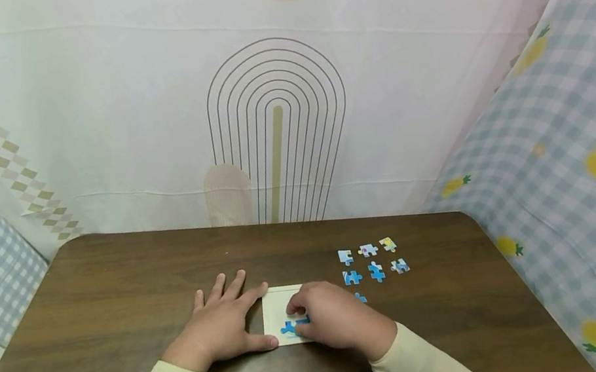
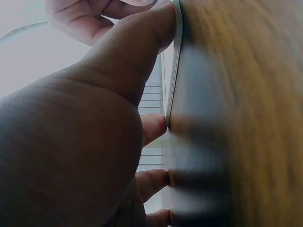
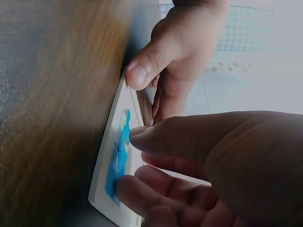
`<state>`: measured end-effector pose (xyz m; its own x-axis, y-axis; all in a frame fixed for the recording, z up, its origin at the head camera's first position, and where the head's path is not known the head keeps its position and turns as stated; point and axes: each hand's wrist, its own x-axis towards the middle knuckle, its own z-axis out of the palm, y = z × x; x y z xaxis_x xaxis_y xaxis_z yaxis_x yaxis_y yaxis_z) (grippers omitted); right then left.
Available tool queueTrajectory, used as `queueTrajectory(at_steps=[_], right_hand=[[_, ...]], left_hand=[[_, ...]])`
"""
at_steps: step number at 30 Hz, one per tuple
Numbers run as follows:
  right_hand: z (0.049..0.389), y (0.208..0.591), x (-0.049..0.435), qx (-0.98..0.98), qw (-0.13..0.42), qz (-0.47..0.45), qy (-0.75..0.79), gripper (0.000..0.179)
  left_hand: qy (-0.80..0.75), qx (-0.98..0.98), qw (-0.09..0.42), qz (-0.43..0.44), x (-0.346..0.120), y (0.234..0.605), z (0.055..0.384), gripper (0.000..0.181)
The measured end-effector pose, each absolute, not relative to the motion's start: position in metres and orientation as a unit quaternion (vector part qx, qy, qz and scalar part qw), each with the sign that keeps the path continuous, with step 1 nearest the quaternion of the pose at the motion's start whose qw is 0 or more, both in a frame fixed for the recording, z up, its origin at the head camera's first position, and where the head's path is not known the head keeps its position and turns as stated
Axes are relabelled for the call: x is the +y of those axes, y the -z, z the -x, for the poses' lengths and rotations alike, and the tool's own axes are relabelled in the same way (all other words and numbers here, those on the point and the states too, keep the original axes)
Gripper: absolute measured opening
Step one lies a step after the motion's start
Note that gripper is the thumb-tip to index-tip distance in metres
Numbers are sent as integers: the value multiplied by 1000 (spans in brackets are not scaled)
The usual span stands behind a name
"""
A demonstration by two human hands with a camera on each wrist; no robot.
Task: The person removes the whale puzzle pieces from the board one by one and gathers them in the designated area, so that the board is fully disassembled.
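A small white puzzle board (image 1: 276,304) lies on the table in the head view, with blue puzzle pieces (image 1: 288,328) at its near side. My left hand (image 1: 218,326) spreads its fingers flat on the wood, thumb and index fingertip touching the board's left corners. Over the board's right part, my right hand (image 1: 329,315) has its fingers bent. The right wrist view shows its thumb and index finger pinching a blue puzzle piece (image 3: 122,149) from two sides, low against the board. The hand covers part of the board in the head view.
Several loose puzzle pieces (image 1: 376,271) lie in rough rows right of the board, one partly behind the right hand. The brown wooden table (image 1: 130,288) ends at a patterned cloth backdrop (image 1: 155,124). A checked cloth (image 1: 573,217) hangs at the right.
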<state>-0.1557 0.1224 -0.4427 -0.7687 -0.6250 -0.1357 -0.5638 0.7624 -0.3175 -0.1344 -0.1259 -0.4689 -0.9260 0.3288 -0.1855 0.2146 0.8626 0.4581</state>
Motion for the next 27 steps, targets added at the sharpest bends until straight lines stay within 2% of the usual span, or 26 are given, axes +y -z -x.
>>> queueTrajectory(at_steps=[4,13,27], right_hand=[[154,443,119,934,101,329,92,17],[148,443,114,931,74,356,30,11],[146,443,112,935,71,347,30,11]], left_hand=[[-220,956,130,-142,-126,469,134,108],[-221,956,131,-143,-127,469,134,107],[-230,954,132,-142,-126,469,134,107]])
